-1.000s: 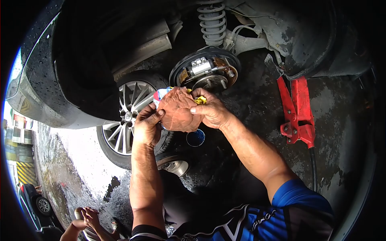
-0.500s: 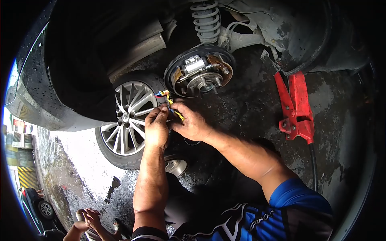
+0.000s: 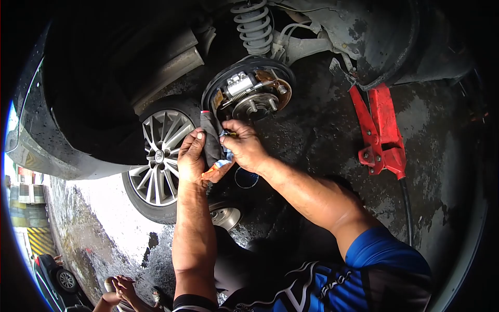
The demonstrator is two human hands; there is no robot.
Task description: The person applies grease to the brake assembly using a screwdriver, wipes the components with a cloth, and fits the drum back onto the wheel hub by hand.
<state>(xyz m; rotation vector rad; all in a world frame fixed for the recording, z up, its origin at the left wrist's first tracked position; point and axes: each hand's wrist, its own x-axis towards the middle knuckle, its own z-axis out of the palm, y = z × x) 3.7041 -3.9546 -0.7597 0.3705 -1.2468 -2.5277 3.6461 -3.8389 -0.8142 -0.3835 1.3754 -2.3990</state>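
Between my two hands hangs a dark grey cloth [image 3: 210,136] with blue, white and orange parts along its lower right side. My left hand [image 3: 191,158] grips its left edge, thumb on top. My right hand [image 3: 244,146] pinches the coloured side, fingers curled in. Just beyond the cloth is an exposed drum brake assembly [image 3: 239,83], with a silver wheel cylinder, springs, rusty shoes and a studded hub [image 3: 254,107]. The cloth's upper end overlaps the lower left rim of its backing plate in this view.
An alloy wheel with tyre [image 3: 160,156] leans at left, beneath the car body [image 3: 67,145]. A brake drum [image 3: 225,216] lies below my hands. A red jack [image 3: 382,130] stands at right under the car. Another person's hands [image 3: 123,287] show at lower left.
The bunched, colourful cloth is now stretched lengthwise, its dark grey side showing. My hands have shifted slightly with it, and the view has moved a little.
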